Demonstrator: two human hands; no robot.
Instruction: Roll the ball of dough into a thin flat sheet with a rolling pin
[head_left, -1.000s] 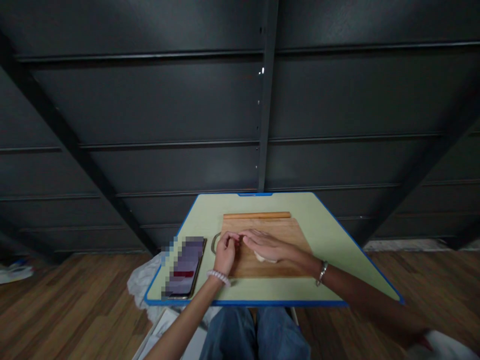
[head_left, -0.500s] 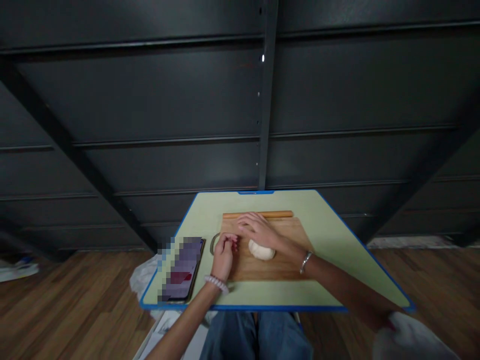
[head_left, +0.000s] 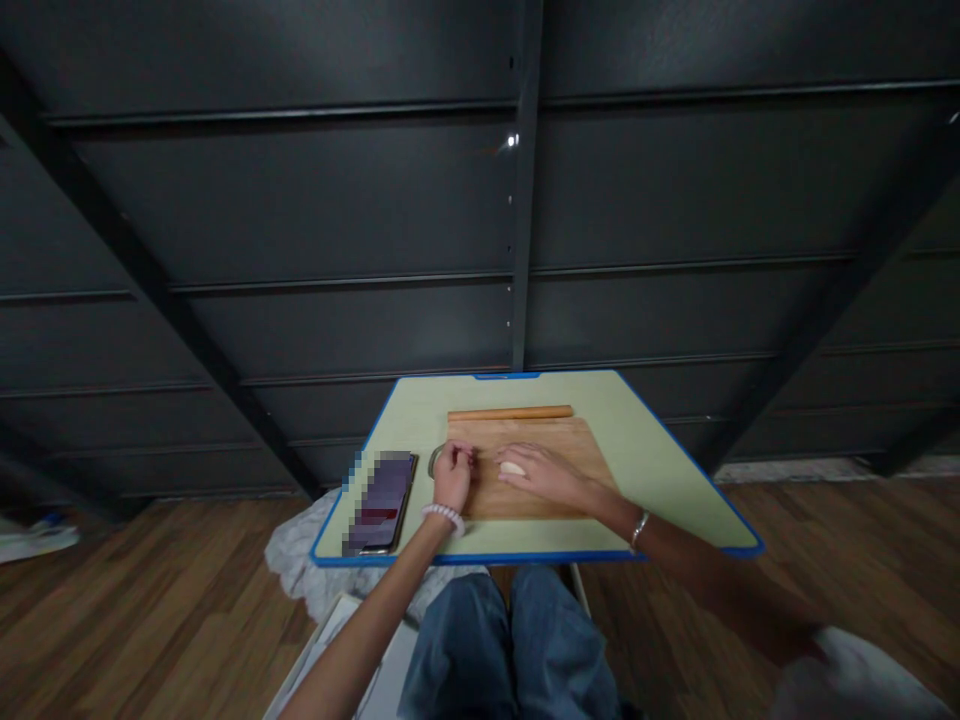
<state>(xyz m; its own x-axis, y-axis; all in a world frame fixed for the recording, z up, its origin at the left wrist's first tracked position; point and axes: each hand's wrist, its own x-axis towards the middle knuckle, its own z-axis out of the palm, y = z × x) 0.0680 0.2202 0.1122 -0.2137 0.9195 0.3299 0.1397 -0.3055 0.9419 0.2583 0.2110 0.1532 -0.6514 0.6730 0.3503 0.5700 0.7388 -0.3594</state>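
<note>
Head view: dough ball (head_left: 512, 468) near the centre of wooden cutting board (head_left: 540, 508), partly under right hand (head_left: 544, 475), cupped loosely over it, fingers toward ten o'clock; probably soft, light, slightly tacky, best held gently round its sides; left hand (head_left: 452, 475) at nine, fingers curled, contents impossible to make out; rolling pin (head_left: 510, 412) along twelve-o'clock edge; smartphone (head_left: 386, 505) past eight; most room toward three, up to blue-rimmed table (head_left: 652, 470) edge.
</note>
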